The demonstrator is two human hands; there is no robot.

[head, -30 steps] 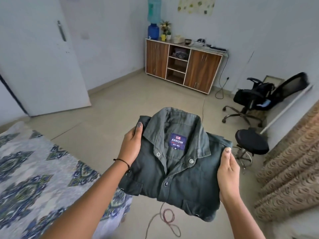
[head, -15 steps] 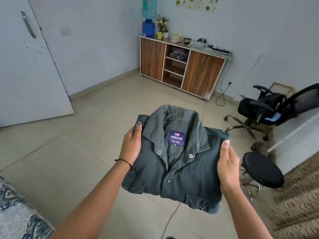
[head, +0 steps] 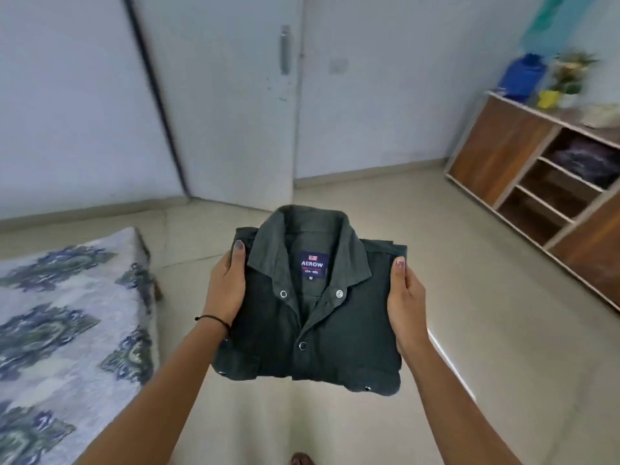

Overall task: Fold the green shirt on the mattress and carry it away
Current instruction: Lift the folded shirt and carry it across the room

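I had the green shirt [head: 312,313] folded into a compact packet and held in the air at the centre of the frame, above the floor [head: 469,330] and clear of the mattress [head: 67,313], which lay at the left edge of the frame. The collar pointed to the top of the frame, away from me, and the folded hem faced the bottom, so the packet's long axis ran away from my body, roughly in line with both forearms.

My left hand [head: 225,290] clamped the left edge of the shirt, thumb pressed on top near the collar; the other fingers went under the cloth where I could not see them. My right hand [head: 406,303] did the same on the right edge, thumb on top by the shoulder. Both hands were closed on the shirt, about level with each other, neither nearer to it than the other. The arms reached forward from the bottom corners of the frame, elbows bent a little, wrists nearly straight.

As I judged it, the folding was done and the carrying was in hand. A door [head: 235,112] stood at the upper centre and a wooden cabinet [head: 496,156] with open shelves at the right edge; the view was too blurred to say which way I was heading.
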